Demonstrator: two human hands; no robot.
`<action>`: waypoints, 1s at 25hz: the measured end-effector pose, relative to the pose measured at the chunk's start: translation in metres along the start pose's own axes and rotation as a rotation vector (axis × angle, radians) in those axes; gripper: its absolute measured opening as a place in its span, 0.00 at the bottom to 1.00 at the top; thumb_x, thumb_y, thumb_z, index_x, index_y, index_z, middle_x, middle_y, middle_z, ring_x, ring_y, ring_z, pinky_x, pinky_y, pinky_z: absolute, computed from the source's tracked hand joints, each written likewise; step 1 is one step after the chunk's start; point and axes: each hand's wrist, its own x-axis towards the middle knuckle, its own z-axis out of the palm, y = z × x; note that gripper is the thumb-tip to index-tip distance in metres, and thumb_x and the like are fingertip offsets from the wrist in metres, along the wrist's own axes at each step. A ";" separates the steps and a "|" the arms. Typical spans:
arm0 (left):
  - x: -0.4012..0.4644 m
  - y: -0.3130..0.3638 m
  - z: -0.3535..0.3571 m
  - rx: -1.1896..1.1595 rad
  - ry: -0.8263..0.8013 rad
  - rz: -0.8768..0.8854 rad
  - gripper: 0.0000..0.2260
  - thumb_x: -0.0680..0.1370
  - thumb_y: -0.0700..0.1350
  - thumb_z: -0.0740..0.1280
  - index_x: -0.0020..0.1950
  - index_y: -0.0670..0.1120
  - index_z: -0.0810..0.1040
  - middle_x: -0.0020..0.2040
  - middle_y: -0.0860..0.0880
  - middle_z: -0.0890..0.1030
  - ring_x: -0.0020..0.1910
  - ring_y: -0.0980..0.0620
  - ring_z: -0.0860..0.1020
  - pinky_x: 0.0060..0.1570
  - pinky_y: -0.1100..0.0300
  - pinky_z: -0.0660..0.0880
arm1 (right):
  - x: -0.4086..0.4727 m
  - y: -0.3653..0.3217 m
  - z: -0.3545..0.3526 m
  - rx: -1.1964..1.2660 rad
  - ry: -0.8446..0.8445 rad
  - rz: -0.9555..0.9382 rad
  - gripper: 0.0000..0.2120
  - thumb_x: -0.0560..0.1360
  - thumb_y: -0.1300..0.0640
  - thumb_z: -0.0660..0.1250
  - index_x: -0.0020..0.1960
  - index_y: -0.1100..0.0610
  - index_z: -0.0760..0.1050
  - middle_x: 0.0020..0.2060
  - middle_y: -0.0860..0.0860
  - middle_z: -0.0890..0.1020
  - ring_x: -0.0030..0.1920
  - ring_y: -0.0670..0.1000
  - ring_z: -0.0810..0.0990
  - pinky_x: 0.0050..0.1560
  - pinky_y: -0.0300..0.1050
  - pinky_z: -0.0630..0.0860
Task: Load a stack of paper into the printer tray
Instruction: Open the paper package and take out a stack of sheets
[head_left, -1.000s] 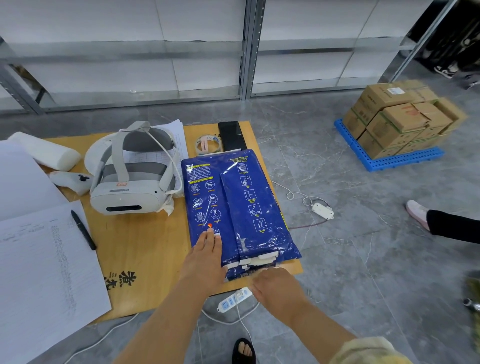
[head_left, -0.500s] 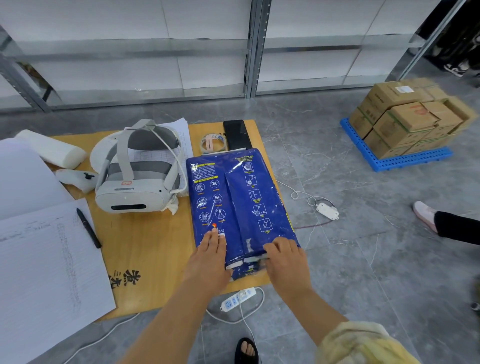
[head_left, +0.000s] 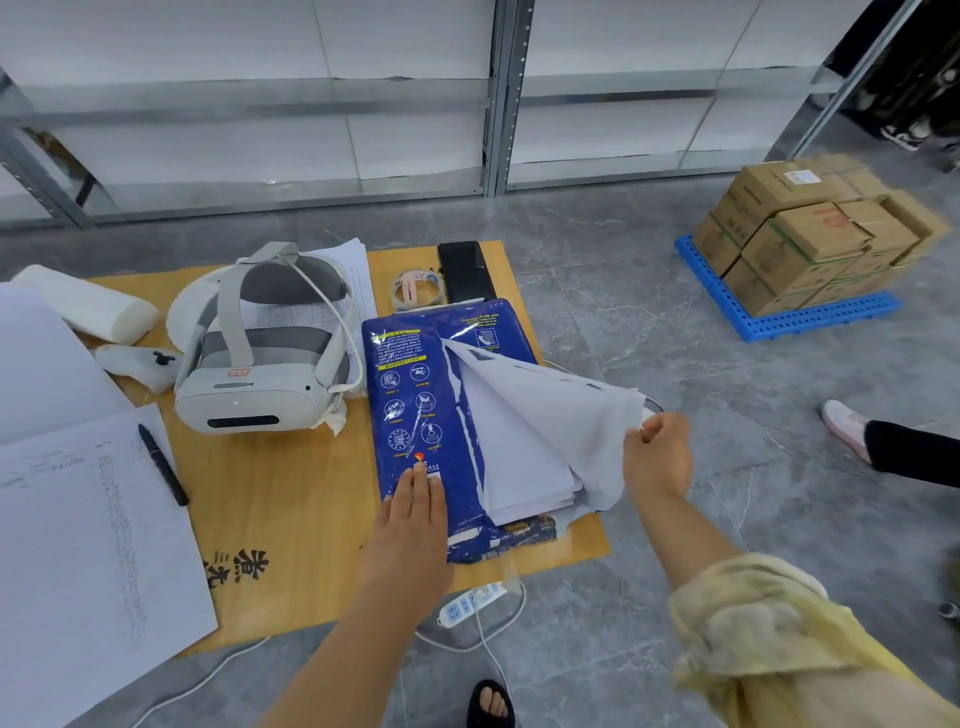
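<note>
A ream of paper in a blue wrapper (head_left: 410, 395) lies on the right part of the wooden table (head_left: 291, 499). Its right half is torn open, and the white sheets (head_left: 519, 457) show inside. My left hand (head_left: 413, 512) lies flat on the near left part of the wrapper, fingers together. My right hand (head_left: 657, 452) is off the table's right edge, pinching the torn wrapper flap (head_left: 576, 415) and holding it lifted to the right. No printer or tray is in view.
A white VR headset (head_left: 260, 374), a controller (head_left: 140, 364), a white roll (head_left: 88, 306), a tape roll (head_left: 418, 288), a black phone (head_left: 465, 270), an open notebook (head_left: 78, 519) with a pen (head_left: 163, 470) share the table. A power strip (head_left: 470, 603) lies on the floor. Cardboard boxes (head_left: 810, 228) stand at right; someone's shoe (head_left: 844, 423) too.
My right hand took the wrapper at the near right end and tore it open, pulling the flap up and to the right. White sheets now show. My left hand stayed pressed on the pack.
</note>
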 end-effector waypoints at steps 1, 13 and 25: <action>0.000 0.001 0.000 0.006 0.009 0.004 0.37 0.79 0.56 0.56 0.77 0.41 0.37 0.79 0.39 0.41 0.78 0.41 0.40 0.75 0.46 0.47 | 0.004 0.004 0.003 -0.074 -0.035 -0.007 0.08 0.75 0.65 0.58 0.41 0.53 0.66 0.36 0.53 0.75 0.44 0.60 0.75 0.41 0.47 0.67; -0.006 -0.044 0.008 -0.518 0.620 -0.436 0.40 0.72 0.37 0.70 0.75 0.35 0.49 0.75 0.29 0.54 0.72 0.29 0.60 0.66 0.38 0.66 | -0.005 0.025 0.025 -0.619 -0.265 -0.328 0.14 0.76 0.59 0.57 0.31 0.55 0.66 0.54 0.61 0.76 0.50 0.59 0.72 0.46 0.48 0.68; -0.012 -0.052 0.011 -0.205 0.100 -0.074 0.36 0.77 0.32 0.56 0.77 0.44 0.38 0.80 0.49 0.44 0.78 0.52 0.52 0.72 0.59 0.57 | -0.041 0.050 0.015 -0.550 -0.169 -0.910 0.13 0.62 0.64 0.58 0.39 0.58 0.79 0.34 0.53 0.80 0.35 0.57 0.79 0.34 0.45 0.73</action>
